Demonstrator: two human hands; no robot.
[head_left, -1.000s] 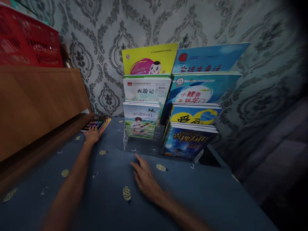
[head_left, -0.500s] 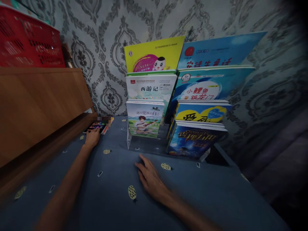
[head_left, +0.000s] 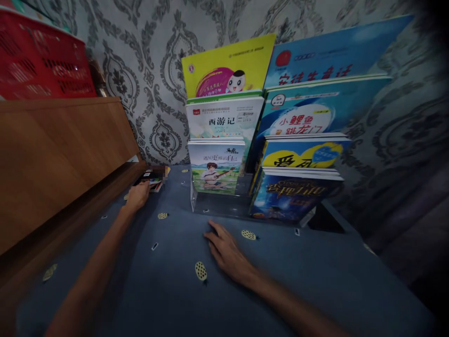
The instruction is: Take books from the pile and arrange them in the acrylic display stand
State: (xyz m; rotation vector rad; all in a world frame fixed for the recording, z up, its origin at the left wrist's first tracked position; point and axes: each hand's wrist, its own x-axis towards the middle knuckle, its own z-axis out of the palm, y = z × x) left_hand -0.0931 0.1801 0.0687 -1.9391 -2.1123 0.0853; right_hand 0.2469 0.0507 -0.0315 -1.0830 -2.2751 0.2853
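At the far left of the bedding, my left hand (head_left: 138, 195) curls its fingers over the near edge of a book in a small pile of books (head_left: 156, 184). The hand hides part of the pile, and a blurred patch covers some of it. My right hand (head_left: 229, 255) rests on the blue cloth (head_left: 168, 285) with fingers spread, holding nothing. Just beyond it stands a clear stepped book rack (head_left: 219, 204). Its left column has a boy-with-guitar book (head_left: 215, 175) in front; a dark blue book (head_left: 287, 194) fronts the right column.
A wooden panel (head_left: 66, 159) runs along the left, with a red basket (head_left: 45, 61) on top. Patterned wallpaper (head_left: 163, 135) rises behind. A dark opening (head_left: 328, 219) lies right of the rack, and dark fabric (head_left: 393, 187) hangs at the right.
My left hand has gone from lying flat on the top book to curling its fingers at the pile's near edge. My right hand stays on the cloth. The view has shifted slightly.
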